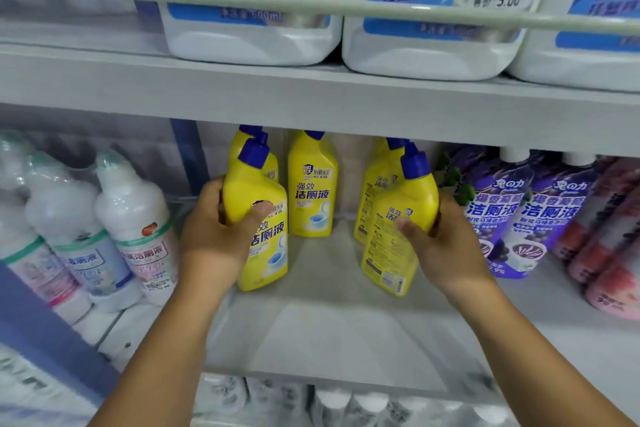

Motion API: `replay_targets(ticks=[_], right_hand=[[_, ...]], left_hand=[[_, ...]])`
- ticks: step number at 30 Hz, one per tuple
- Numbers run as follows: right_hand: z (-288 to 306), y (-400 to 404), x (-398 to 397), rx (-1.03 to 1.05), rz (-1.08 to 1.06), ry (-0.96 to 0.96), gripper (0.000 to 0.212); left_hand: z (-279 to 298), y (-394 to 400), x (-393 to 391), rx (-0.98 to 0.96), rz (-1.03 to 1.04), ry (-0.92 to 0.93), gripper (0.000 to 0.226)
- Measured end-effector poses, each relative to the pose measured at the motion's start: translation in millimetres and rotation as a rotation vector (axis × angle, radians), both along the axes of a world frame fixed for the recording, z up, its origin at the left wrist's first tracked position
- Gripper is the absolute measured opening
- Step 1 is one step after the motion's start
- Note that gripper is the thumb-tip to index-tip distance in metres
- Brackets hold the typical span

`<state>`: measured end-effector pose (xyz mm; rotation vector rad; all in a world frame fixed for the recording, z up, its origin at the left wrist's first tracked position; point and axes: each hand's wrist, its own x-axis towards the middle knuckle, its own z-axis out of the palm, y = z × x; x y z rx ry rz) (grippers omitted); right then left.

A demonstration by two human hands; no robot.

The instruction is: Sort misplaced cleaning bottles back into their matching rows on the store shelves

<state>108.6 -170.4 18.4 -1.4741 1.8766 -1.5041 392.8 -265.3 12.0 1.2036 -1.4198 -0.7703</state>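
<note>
The left hand [214,229] grips a near yellow bottle [258,218] on the middle shelf [329,333]. The right hand [440,243] grips another yellow bottle [398,218] to its right, beside the purple bottles [502,211].

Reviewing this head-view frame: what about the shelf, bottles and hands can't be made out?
- Upper-shelf white jugs: tops cut off by the frame edge.
- Yellow bottle in left hand: label partly under the thumb.
- Yellow bottle in right hand: front label turned away.
- Rear yellow bottles: mostly hidden by the front ones.
- Bottom-shelf bottles: blurred, unreadable.
</note>
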Motion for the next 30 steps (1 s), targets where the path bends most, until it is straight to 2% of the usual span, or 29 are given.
replay_targets(ticks=[7,9,11,13,14,15,16,18,20,22,24,26,29,30], right_hand=[[3.4,5.8,4.6,0.043,0.025,-0.050,0.038],[2.1,9.8,10.7,0.054,0.002,-0.053,0.037],[2.9,14.8,15.0,0.067,-0.017,-0.043,0.034],[3.7,19.3,17.7,0.064,-0.030,-0.035,0.033],[4.5,21.5,20.2,0.059,-0.038,-0.023,0.031],[5.4,23.3,24.4,0.055,-0.045,-0.013,0.028],[5.6,25.2,28.8,0.051,-0.050,-0.007,0.025],[4.5,29.3,37.7,0.045,-0.036,0.005,0.026],[4.3,36.2,45.8,0.079,0.031,0.003,0.048],[8.8,42.2,48.3,0.111,0.058,-0.057,0.062],[18.0,41.9,40.6,0.095,0.052,-0.167,0.061],[29.0,32.6,25.9,0.035,-0.036,-0.137,0.050],[39.8,3.5,3.8,-0.003,-0.148,-0.030,0.014],[38.8,-8.5,-1.1,-0.014,-0.153,-0.019,0.016]], left_hand=[[-2.3,4.2,10.3,-0.084,0.035,0.003,0.029],[-2.5,7.2,10.4,-0.100,0.034,-0.013,0.034],[-1.9,16.4,6.7,-0.278,0.152,-0.043,0.046],[3.1,37.7,-7.2,-0.474,0.310,-0.157,0.042],[4.7,50.9,-19.3,-0.522,0.302,-0.181,0.034],[6.6,62.2,-32.1,-0.522,0.187,-0.158,0.029],[5.3,71.7,-46.3,-0.463,0.008,-0.133,0.030],[-5.7,83.5,-71.3,-0.269,-0.326,-0.218,0.052],[-22.7,88.7,-91.2,-0.173,-0.445,-0.284,0.084],[-28.8,91.3,-104.6,-0.095,-0.426,-0.221,0.090],[-35.0,87.6,-110.0,-0.089,-0.314,-0.156,0.077],[-37.8,81.4,-107.3,-0.063,-0.268,-0.123,0.068],[-42.4,72.3,-92.4,0.027,-0.253,-0.060,0.069],[-43.2,68.6,-86.9,0.039,-0.241,-0.042,0.069]])
